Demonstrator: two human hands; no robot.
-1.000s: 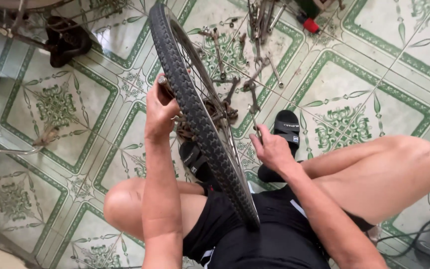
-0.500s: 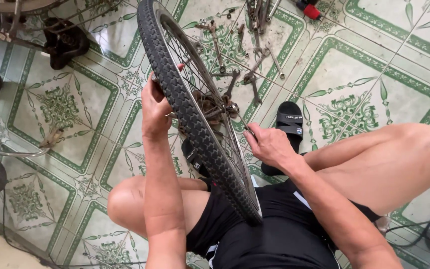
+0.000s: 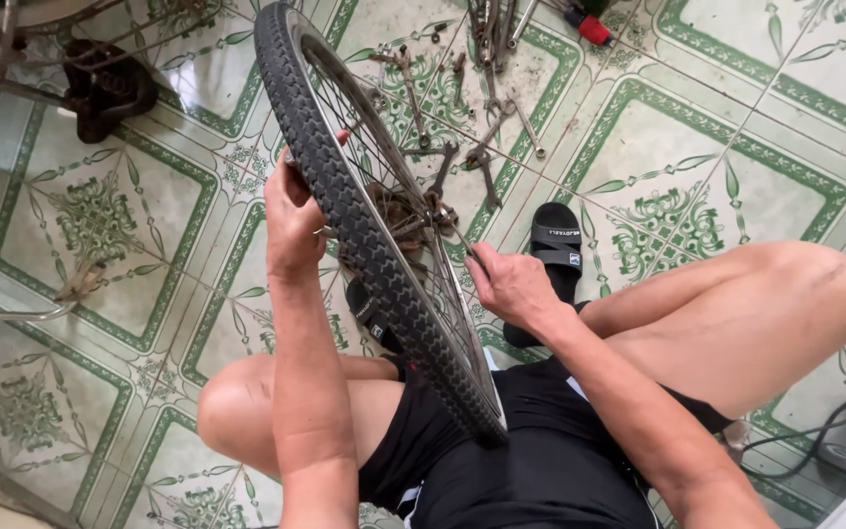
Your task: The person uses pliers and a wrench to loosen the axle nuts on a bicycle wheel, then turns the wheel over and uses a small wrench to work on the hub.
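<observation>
Both hands on one bike wheel standing upright between the knees, running away toward the tools on the floor: left hand gripping the tire, right hand nearer the hub, pinching a thin tool.

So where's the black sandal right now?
The black sandal lies on the green-patterned tiled floor, just beyond the right hand, right of the bicycle wheel.
</observation>
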